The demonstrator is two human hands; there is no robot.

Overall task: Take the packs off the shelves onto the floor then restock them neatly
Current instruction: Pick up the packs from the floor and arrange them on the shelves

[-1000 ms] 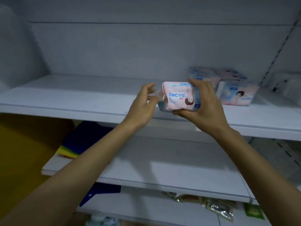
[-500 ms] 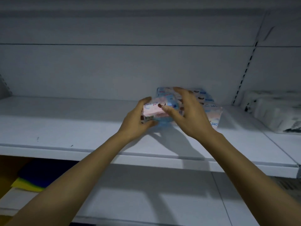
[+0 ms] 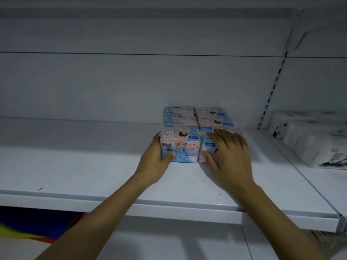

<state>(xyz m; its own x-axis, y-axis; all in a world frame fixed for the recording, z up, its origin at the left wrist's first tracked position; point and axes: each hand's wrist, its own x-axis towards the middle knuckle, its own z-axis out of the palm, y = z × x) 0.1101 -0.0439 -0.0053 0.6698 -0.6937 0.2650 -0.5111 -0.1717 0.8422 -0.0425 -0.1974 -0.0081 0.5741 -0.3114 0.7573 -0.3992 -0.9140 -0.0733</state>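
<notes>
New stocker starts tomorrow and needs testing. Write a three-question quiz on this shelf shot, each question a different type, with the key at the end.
1. True or false: the right hand lies on the front-right pack.
2. The left hand grips: A) the front-left pack; B) the lip of the board; C) nothing.
3. Fill in: on the shelf, each row holds ___ packs side by side.

Key: 1 true; 2 A; 3 two.
</notes>
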